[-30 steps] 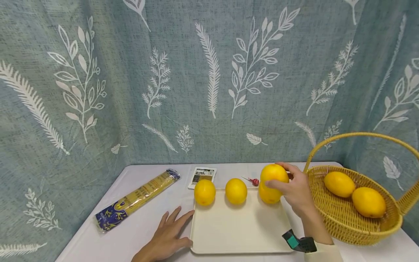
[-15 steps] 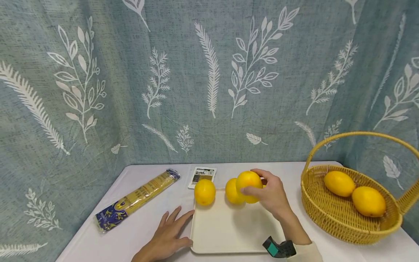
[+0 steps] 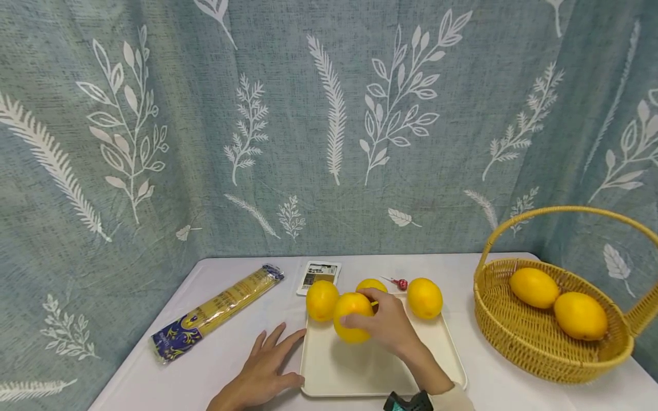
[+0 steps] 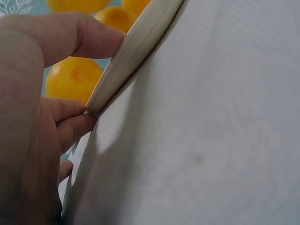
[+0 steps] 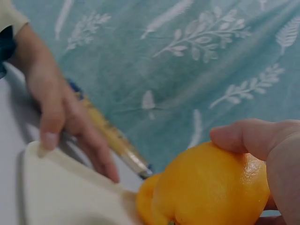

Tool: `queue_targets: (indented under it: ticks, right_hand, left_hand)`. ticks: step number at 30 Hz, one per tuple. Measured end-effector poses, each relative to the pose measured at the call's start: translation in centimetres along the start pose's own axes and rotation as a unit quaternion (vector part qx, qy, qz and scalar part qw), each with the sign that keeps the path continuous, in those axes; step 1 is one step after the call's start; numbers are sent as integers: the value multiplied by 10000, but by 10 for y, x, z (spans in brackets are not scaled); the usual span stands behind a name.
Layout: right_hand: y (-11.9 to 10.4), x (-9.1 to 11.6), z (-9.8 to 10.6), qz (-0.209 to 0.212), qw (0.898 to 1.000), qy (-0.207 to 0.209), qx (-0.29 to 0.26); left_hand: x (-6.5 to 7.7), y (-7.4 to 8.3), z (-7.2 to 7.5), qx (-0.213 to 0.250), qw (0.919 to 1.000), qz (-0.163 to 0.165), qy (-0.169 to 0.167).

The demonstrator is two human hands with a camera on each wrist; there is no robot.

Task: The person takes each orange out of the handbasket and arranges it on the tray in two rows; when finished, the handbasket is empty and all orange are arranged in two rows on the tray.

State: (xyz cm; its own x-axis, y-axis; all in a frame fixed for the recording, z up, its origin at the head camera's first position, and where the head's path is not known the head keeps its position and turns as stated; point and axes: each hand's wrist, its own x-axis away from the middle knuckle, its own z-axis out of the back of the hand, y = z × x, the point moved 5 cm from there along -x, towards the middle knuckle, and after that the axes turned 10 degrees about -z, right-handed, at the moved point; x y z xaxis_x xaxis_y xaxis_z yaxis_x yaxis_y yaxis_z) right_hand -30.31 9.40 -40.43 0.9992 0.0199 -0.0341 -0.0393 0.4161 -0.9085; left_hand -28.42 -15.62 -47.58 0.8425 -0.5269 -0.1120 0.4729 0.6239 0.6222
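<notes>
My right hand grips an orange, thumb on the near side, above the cream tray. In the right wrist view the held orange fills the lower right, another one partly behind it. Along the tray's far edge sit a left orange, a middle orange, partly hidden by the hand, and a right orange. My left hand rests at the tray's left side, fingers extended. In the left wrist view its thumb and fingertips touch the tray rim.
A wicker basket with a tall handle stands at the right, holding two oranges. On the left lies a long spaghetti packet. Behind the tray are a white flat packet and a small red object. A patterned curtain hangs behind.
My right hand has carried the orange leftward and nearer, from over the right orange, past the middle one, to over the tray's left half. The left hand has stayed put.
</notes>
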Motion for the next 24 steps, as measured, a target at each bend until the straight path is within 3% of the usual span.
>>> queue_targets:
  ticks: [10,17,24]
  right_hand:
    - [9,1,-32,121,9981,-586,173]
    - [15,11,-57,-4,9951,-985,97]
    - [16,17,-70,-77,9895,-1442,-1]
  left_hand:
    - [-1,-5,2,-90,9996,-264,-61]
    - [6,-10,0,16,9999,46,-115]
    - [2,-9,-1,-31,9998,-54,-173]
